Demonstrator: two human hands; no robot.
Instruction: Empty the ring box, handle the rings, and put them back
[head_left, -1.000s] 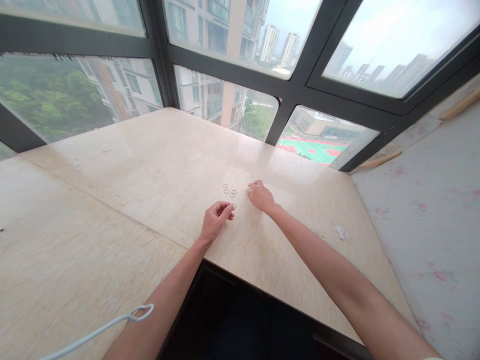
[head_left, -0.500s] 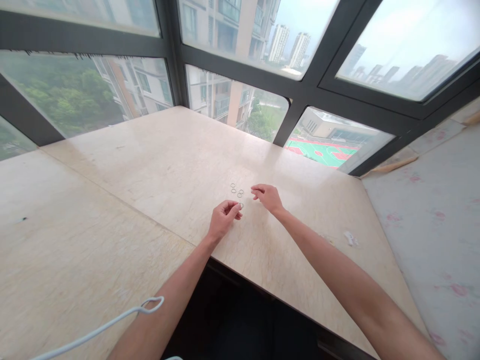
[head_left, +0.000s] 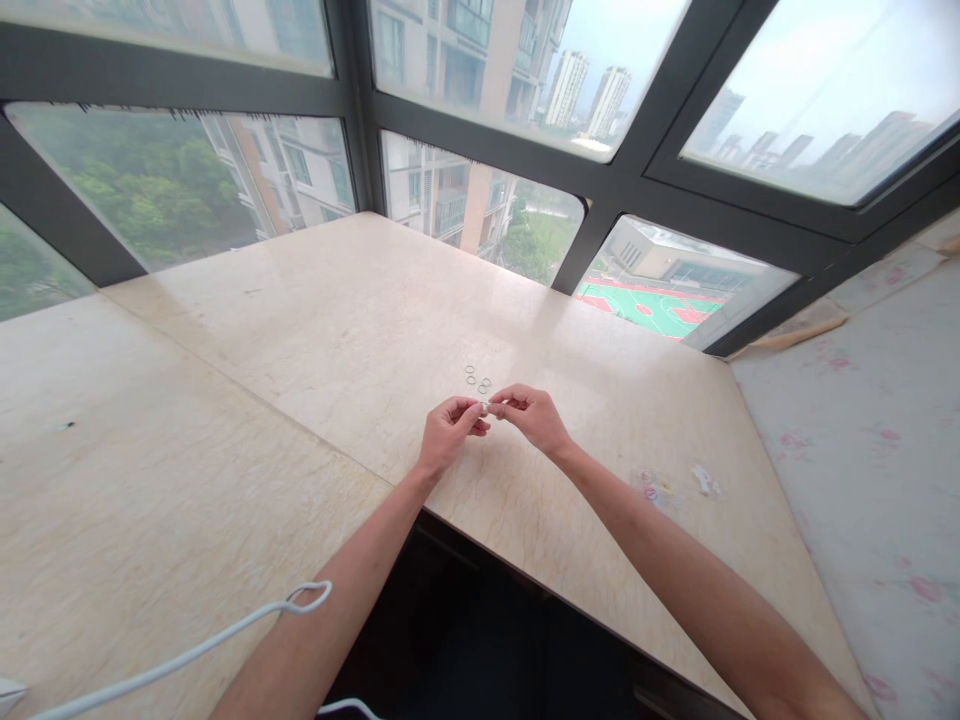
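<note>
Between its thumb and fingers my left hand [head_left: 448,432] pinches a small metal ring [head_left: 484,408], largely covered by the fingertips. My right hand [head_left: 531,415] has come up against it from the right, its thumb and forefinger closed at the same ring. Whether the right fingertips hold a separate small piece is too small to make out. Just beyond the hands, several thin metal rings [head_left: 470,370] lie loose on the pale marble-patterned surface [head_left: 315,330].
To the right lie a clear plastic packet [head_left: 651,492] and a small white piece [head_left: 703,480]. A white cable [head_left: 187,655] crosses the lower left. A small dark bit [head_left: 69,425] sits far left. Dark-framed windows [head_left: 480,130] border the back; a flowered wall [head_left: 877,460] stands right.
My right hand has moved left and down to meet the left hand at the ring. The left hand keeps its pinch. The view has shifted slightly, and the plastic packet now shows.
</note>
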